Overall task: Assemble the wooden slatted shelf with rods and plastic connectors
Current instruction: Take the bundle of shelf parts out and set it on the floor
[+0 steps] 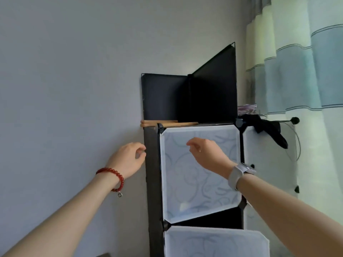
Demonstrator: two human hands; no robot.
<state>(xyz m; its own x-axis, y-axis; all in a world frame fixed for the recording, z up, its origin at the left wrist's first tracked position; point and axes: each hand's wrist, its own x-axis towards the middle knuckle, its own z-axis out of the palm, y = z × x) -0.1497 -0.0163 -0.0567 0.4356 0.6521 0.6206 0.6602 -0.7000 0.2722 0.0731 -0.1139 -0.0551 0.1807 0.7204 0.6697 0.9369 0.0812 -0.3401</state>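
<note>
Light brown wooden rods (172,123) lie flat on top of the black-framed cube cabinet (153,182), at its far left corner below two upright black panels (191,97). The left hand (128,158), fingers loosely curled and holding nothing, hovers by the cabinet's left edge. The right hand (206,154), likewise empty, hangs before the white swirl-patterned door (198,182). Striped curtains (306,71) hang right.

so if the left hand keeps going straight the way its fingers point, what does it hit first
Probably the dark side panel of the cabinet: the left hand points right at its edge, fingertips nearly there, though depth is unclear.
</note>
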